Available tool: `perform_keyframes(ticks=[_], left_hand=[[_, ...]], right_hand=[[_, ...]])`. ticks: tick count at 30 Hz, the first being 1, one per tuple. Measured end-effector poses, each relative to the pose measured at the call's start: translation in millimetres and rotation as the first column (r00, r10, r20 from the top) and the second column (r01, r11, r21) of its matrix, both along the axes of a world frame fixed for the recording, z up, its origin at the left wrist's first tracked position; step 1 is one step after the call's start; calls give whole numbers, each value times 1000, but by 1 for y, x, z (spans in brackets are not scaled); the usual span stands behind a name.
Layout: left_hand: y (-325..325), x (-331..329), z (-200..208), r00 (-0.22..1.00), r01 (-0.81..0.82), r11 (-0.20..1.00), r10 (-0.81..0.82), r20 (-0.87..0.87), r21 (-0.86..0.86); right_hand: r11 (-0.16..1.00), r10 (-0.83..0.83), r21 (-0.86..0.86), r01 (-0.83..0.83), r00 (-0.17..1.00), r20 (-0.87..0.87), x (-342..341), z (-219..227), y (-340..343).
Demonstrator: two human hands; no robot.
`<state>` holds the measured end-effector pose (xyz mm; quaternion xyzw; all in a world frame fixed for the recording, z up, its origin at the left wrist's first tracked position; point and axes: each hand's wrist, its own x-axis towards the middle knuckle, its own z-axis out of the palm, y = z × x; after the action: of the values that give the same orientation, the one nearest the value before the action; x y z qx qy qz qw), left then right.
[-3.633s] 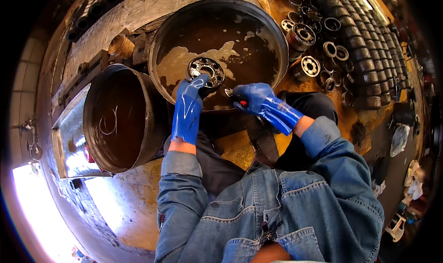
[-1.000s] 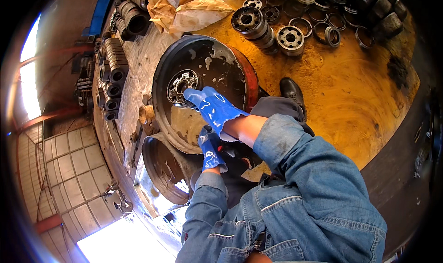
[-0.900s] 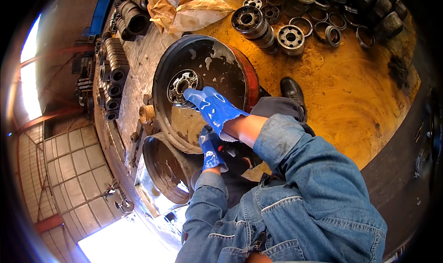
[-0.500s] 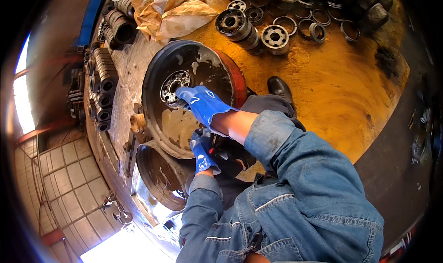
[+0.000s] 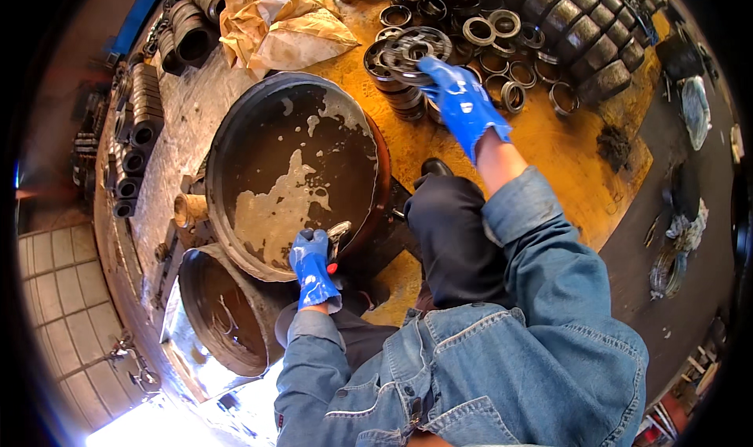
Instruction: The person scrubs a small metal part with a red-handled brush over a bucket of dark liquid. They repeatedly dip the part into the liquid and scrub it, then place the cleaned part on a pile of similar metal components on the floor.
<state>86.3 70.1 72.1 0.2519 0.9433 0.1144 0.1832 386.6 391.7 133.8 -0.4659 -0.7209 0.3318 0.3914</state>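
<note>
My right hand (image 5: 463, 102), in a blue rubber glove, grips the edge of a round dark metal disc (image 5: 418, 49) with holes around its centre. The disc is above a stack of similar metal rings (image 5: 401, 98) and hides part of it. Over the near rim of a wide drum (image 5: 216, 200) holding dark liquid with pale foam patches, my left hand (image 5: 311, 263), gloved alike, is closed around a short tool (image 5: 338, 232). The tool has a pale, metallic-looking end and a red part below; its exact kind is not clear.
A smaller open drum (image 5: 200, 290) stands nearer me. Crumpled brown paper sacks (image 5: 286, 27) lie beyond the large drum. Many loose metal rings (image 5: 502, 63) and rows of dark cylindrical parts (image 5: 565, 19) fill the far right. Stacked ring parts (image 5: 141, 118) line the left.
My right hand has lifted the disc out of the drum and carried it right, over the ring stack. My left hand has shifted slightly left, showing the tool more. The view has turned slightly.
</note>
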Motion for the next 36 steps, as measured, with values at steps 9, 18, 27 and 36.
perform_keyframes(ticks=[9,18,27,36], left_hand=[[-6,6,4,995,-70,997,68,73,21],[-22,-8,-25,946,-229,962,184,265,148],[-3,9,8,928,-250,963,210,308,98],[-8,4,-6,965,-186,979,167,201,80]], right_hand=[[835,-82,-539,-111,944,-320,74,-124,16],[511,-399,-834,-209,802,-445,86,-199,23],[906,314,-379,-187,898,308,65,-157,54],[730,340,-666,-156,928,155,65,-203,82]])
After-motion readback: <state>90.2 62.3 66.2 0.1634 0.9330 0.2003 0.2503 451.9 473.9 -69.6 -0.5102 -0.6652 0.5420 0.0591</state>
